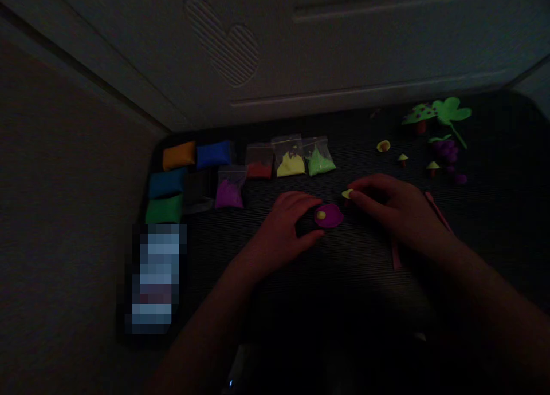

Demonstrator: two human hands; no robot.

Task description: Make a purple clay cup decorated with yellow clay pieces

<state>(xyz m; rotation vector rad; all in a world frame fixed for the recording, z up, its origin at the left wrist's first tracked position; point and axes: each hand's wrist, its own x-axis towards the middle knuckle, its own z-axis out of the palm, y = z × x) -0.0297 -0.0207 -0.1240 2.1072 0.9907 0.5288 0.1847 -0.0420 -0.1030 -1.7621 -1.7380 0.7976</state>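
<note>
My left hand (281,229) lies on the dark table with thumb and fingers apart, curved around a flat purple clay piece (333,217). A small yellow clay ball (321,215) sits at the left of that piece. Whether my fingertips touch the purple clay I cannot tell. My right hand (393,209) pinches a small clay mushroom (348,194) by its yellow cap, just above and right of the purple piece. Its darker stem is hard to make out in the dim light. Pink clay tools (438,212) lie partly hidden by my right hand.
Bags of coloured clay, including a purple bag (229,192) and a yellow bag (290,165), lie at the left and back. Small clay mushrooms (432,169), purple clay grapes (446,150) and a green clay clover (451,111) are at the right. A blurred-out bright phone-like shape (158,277) lies front left.
</note>
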